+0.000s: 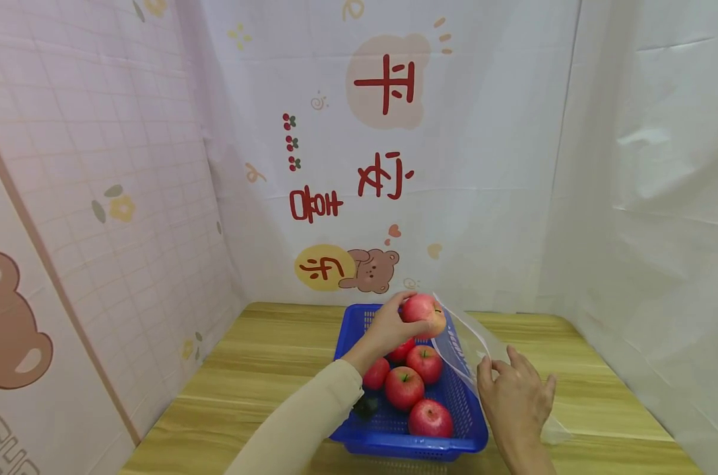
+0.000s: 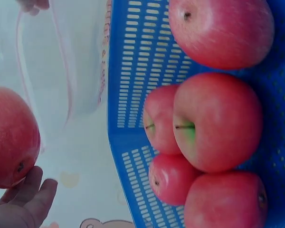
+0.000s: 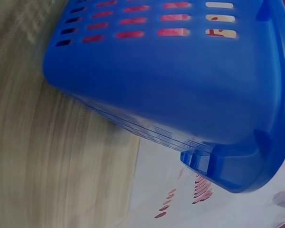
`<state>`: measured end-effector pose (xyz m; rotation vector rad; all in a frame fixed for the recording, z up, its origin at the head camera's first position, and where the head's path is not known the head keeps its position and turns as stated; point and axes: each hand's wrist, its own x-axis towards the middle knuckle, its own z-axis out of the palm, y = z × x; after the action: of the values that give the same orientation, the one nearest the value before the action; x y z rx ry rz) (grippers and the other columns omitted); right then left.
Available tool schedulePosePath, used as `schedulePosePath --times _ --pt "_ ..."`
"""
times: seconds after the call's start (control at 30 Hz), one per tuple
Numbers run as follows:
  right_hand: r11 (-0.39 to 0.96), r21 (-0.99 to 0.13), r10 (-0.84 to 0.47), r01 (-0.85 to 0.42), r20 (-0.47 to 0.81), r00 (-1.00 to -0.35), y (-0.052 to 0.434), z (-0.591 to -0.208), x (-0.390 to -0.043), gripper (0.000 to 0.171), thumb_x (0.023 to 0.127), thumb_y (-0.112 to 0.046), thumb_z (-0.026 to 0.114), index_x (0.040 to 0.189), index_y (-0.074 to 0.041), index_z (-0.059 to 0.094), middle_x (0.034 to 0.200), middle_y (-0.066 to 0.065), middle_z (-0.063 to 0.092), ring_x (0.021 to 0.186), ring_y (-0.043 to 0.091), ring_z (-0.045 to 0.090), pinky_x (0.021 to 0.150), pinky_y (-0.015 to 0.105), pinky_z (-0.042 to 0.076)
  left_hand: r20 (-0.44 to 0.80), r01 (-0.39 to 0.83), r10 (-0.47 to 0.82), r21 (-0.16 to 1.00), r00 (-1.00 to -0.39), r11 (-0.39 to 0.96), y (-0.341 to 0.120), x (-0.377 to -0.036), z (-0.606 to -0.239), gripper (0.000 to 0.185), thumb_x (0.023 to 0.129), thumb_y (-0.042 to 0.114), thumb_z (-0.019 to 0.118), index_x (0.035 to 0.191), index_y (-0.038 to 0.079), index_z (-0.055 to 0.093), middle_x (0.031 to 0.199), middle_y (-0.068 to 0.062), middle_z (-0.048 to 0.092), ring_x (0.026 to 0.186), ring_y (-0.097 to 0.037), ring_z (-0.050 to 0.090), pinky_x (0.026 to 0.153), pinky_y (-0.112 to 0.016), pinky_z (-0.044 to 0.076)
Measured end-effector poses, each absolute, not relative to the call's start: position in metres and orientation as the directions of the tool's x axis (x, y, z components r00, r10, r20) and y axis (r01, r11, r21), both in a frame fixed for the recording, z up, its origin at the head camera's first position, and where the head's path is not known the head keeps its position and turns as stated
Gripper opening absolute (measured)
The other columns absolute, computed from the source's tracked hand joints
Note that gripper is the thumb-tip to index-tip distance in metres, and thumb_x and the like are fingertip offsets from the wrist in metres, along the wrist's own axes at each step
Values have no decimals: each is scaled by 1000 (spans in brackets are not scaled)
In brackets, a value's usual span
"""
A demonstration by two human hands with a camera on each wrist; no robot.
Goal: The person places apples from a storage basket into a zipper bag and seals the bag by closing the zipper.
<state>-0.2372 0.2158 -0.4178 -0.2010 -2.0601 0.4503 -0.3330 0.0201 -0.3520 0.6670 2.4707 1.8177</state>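
My left hand (image 1: 389,326) grips a red apple (image 1: 424,315) with a yellowish patch, above the far part of a blue plastic basket (image 1: 406,446). In the left wrist view, fingertips (image 2: 45,194) lie against the held apple (image 2: 12,137). Right of that apple, my right hand (image 1: 516,396) pinches the edge of a clear plastic bag (image 1: 474,343). The bag's mouth gapes toward the apple, and its pinkish-edged opening (image 2: 61,42) also shows in the left wrist view. Several red apples (image 1: 404,389) lie in the basket. The right hand is outside the right wrist view.
A dark green object (image 1: 366,407) lies in the basket, partly hidden by my left sleeve (image 1: 311,415). The basket stands on a wood-grain table (image 1: 246,369). Printed white cloth (image 1: 484,165) hangs behind it and at both sides.
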Motion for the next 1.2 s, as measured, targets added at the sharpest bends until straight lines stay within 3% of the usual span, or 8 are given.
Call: schedulePosePath --times 0.33,0.6,1.03,1.2 --pt "906 -423 343 -25 765 -545 210 -402 -237 29 89 -22 58 77 -4 78 119 23 66 111 42 60 97 80 23 292 354 303 918 -907 177 45 -333 -355 69 81 32 81 141 17 51 123 -2 61 102 -16 62 90 -36 54" --pt "909 -417 336 -5 741 -581 208 -394 -238 32 91 -23 56 81 -3 78 122 23 65 113 43 59 97 81 22 296 365 291 904 -910 221 58 -335 -367 75 80 32 82 145 16 48 125 1 60 101 -14 62 89 -36 54" --pt "910 -414 337 5 732 -592 201 -390 -240 30 92 -23 57 83 -3 78 123 24 64 116 43 57 98 80 21 327 423 330 860 -886 286 68 -330 -380 69 75 41 85 135 26 55 118 11 61 100 -7 59 84 -30 54" --pt "917 -398 330 11 744 -581 199 -390 -241 34 95 -27 59 84 -2 78 122 24 64 115 45 57 97 80 22 352 464 349 825 -868 323 79 -328 -385 69 74 38 86 135 22 57 119 9 62 100 -7 60 85 -27 53"
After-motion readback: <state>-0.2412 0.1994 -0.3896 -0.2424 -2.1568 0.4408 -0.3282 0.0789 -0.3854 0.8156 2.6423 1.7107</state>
